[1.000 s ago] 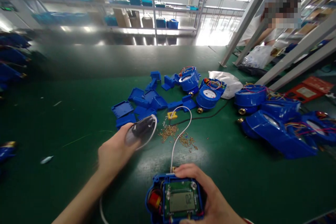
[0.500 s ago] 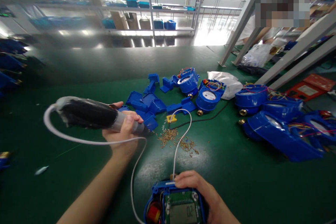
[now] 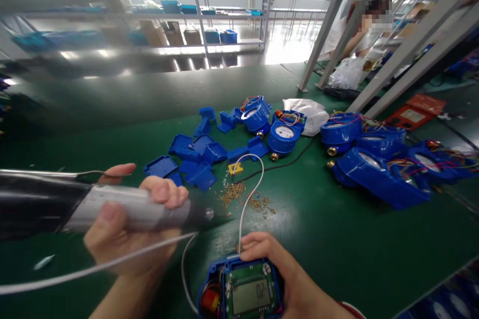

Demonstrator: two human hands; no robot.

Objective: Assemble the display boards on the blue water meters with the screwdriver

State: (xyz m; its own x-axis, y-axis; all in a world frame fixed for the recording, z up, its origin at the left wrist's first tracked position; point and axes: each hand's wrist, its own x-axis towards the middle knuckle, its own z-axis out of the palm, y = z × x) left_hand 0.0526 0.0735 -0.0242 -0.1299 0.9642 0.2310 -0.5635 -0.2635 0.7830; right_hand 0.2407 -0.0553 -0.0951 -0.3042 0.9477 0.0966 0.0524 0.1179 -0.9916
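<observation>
My left hand (image 3: pixel 123 244) is wrapped around an electric screwdriver (image 3: pixel 130 204) with a grey and black body. Its bit points right, and a small brass-coloured speck shows near the tip. At the bottom centre, my right hand (image 3: pixel 279 264) grips the top and right side of a blue water meter (image 3: pixel 247 294), whose circuit board and display are exposed. A thin white cable (image 3: pixel 245 209) rises from the meter's top in a loop. Beyond the meter, small brass screws (image 3: pixel 232 194) lie in a loose pile, beside a yellow piece (image 3: pixel 235 168).
Blue plastic covers (image 3: pixel 200 152) are scattered behind the screws. Several blue meters with loose wires (image 3: pixel 374 169) crowd the right side. A white bag (image 3: pixel 309 114), an orange-red box (image 3: pixel 415 112) and slanted grey frame legs (image 3: pixel 325 35) stand farther back. Another person is beyond the frame.
My left hand has brought the screwdriver closer and lower, its bit now nearer the meter. My right hand keeps hold of the meter. The view has shifted a little to the right.
</observation>
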